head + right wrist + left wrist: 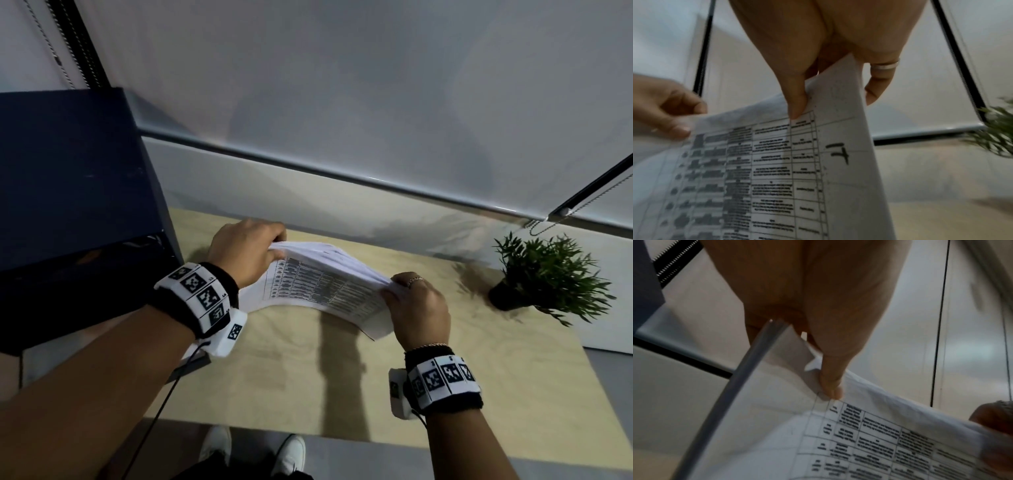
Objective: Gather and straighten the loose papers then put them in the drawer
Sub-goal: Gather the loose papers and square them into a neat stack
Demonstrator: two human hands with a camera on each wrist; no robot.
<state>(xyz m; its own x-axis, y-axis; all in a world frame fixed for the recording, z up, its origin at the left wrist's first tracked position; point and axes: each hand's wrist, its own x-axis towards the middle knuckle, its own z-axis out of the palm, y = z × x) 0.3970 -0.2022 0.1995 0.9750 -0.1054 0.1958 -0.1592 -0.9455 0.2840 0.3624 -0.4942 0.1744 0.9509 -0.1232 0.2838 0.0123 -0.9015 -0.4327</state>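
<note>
Stack of papers (325, 284) held above the bench (376, 383), sagging between both hands. Left hand (245, 255) pinching the far-left edge, thumb on the printed table side, fingers (830, 386) curled behind. Right hand (419, 308) pinching the near-right edge likewise — ring (885, 65) on one finger. Top sheet printed with a ruled table; handwritten mark near the right margin. Lower edge of the stack close to the bench; contact not determinable.

Dark blue cabinet (75, 178) at left — interior in shadow, contents not discernible. Small potted plant (548, 274) at the bench's right end, well apart from the papers. Light wood bench top; pale roller blind (342, 85) behind. White shoes (253, 452) below the near edge.
</note>
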